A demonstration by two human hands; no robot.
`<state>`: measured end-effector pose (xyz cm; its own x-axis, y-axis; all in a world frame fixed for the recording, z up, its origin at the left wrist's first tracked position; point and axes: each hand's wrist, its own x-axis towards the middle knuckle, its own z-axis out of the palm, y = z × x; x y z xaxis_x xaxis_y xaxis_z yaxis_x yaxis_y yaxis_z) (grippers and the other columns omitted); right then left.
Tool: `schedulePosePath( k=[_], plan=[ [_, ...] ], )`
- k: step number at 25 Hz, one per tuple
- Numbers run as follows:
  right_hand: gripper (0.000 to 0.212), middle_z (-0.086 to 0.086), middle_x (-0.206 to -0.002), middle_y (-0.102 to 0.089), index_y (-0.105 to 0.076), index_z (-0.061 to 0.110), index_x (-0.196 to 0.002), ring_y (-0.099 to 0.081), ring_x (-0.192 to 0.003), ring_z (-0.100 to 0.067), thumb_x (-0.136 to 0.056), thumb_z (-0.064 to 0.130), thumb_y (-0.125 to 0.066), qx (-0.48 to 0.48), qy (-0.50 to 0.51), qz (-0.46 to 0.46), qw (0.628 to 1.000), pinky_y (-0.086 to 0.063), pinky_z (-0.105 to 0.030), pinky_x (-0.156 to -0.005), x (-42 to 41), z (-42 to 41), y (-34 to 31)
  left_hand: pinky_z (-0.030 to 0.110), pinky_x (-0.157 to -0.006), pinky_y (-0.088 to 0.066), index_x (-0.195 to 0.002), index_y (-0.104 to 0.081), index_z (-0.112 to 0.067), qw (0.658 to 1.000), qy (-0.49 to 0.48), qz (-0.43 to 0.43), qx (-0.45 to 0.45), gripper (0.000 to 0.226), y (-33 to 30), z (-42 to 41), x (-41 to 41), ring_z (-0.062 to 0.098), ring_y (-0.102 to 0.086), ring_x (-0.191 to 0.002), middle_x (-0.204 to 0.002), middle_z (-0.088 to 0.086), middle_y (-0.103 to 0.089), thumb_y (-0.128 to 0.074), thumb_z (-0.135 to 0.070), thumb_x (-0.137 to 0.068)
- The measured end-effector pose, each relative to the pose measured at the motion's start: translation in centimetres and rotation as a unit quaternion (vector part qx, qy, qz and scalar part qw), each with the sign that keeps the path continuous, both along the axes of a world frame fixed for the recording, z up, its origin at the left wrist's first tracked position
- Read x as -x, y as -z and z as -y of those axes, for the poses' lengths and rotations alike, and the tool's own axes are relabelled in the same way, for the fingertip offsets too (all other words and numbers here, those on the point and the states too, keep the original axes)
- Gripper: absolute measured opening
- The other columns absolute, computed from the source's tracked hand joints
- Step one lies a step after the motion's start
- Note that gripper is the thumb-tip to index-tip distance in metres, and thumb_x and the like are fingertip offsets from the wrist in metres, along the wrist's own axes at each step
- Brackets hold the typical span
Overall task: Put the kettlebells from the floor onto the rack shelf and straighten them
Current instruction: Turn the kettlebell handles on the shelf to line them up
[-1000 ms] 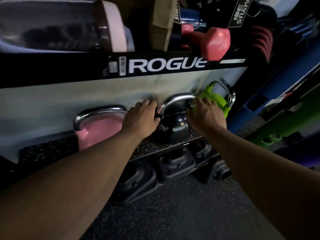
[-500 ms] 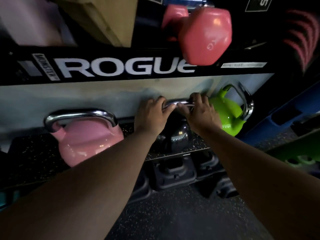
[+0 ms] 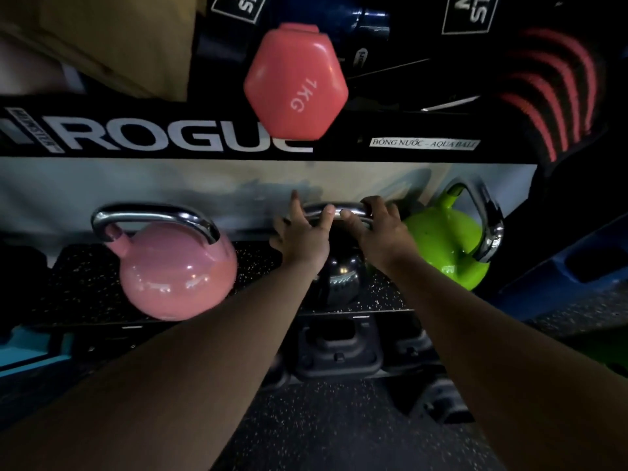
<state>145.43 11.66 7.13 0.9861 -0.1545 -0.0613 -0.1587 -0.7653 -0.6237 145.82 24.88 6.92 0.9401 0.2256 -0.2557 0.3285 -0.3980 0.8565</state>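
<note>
- Glossy black kettlebell with chrome handle: centre frame, upright on speckled black rubber rack shelf, between pink kettlebell and lime-green kettlebell.
- Left hand: fingers spread, thumb resting on handle.
- Right hand: fingers curled over handle.

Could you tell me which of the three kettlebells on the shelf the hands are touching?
The black kettlebell, between the pink kettlebell and green kettlebell; left hand and right hand touch its handle.

Pink 1KG dumbbell, cardboard box to its left, red-striped black item at right.
</note>
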Motion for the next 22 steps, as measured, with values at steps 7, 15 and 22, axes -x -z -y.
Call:
schedulePosePath(
  k=[7, 15, 22],
  plan=[
    [0.034, -0.005, -0.106, -0.066, -0.054, 0.027, -0.098, -0.060, -0.101, -0.027, -0.085, 0.058, -0.058, -0.148, 0.053, 0.013, 0.987, -0.047, -0.036, -0.085, 1.8, -0.1, 0.6, 0.048, -0.112, -0.033, -0.153, -0.014, -0.018, 0.993, -0.026, -0.002, 0.112, 0.086, 0.5, 0.8, 0.5, 0.035, -0.033, -0.138, -0.158, 0.011, -0.019, -0.055, -0.057, -0.089],
    [0.022, -0.007, -0.086, -0.068, -0.057, 0.037, -0.113, -0.065, -0.075, -0.025, -0.099, 0.041, -0.041, -0.320, 0.052, -0.015, 0.946, -0.049, -0.035, -0.066, 2.5, -2.0, 1.1, 0.034, -0.106, -0.026, -0.155, -0.007, -0.019, 0.989, 0.115, -0.004, 0.090, 0.072, 0.3, -1.7, -2.2, 0.027, -0.030, -0.142, -0.158, 0.011, -0.027, -0.027, -0.058, -0.098],
    [0.039, -0.007, -0.113, -0.056, -0.047, 0.036, -0.140, -0.055, -0.093, -0.017, -0.104, 0.036, -0.032, -0.397, 0.065, -0.016, 0.915, -0.043, -0.006, -0.054, 3.7, -5.2, 1.8, 0.028, -0.101, -0.025, -0.155, -0.011, -0.023, 0.987, 0.129, -0.026, 0.096, 0.060, -0.4, -1.3, -3.7, 0.027, -0.034, -0.140, -0.157, 0.012, -0.031, -0.019, -0.050, -0.102]
  ],
)
